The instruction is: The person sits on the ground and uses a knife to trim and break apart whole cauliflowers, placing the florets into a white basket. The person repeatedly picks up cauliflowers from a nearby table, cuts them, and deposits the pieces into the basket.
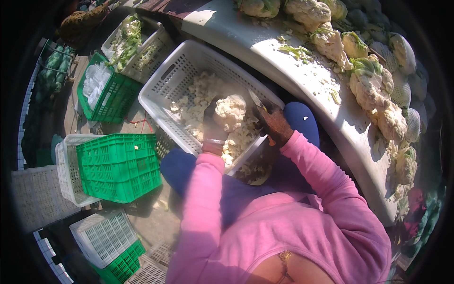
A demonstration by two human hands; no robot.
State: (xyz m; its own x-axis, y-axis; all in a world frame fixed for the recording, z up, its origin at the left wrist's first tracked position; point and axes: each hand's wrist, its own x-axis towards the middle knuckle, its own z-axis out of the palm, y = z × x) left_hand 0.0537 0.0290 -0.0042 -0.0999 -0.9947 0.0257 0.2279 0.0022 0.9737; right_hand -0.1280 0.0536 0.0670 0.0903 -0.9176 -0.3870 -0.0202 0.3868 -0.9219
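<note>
A trimmed cauliflower head rests in my left hand, over a white perforated plastic crate. My right hand is closed around a small knife, its blade pointing up and left, a short way right of the cauliflower. Both hands look dark, and whether they are gloved I cannot tell. Many cut cauliflower florets lie in the crate below. The crate stands before my knees. Part of my left hand's fingers is hidden behind the cauliflower.
On the right a pale curved surface bears scraps and several cauliflowers, some in foam nets. To the left stand a crate of leaves, a green crate of white foam nets, an overturned-looking green crate and stacked white crates.
</note>
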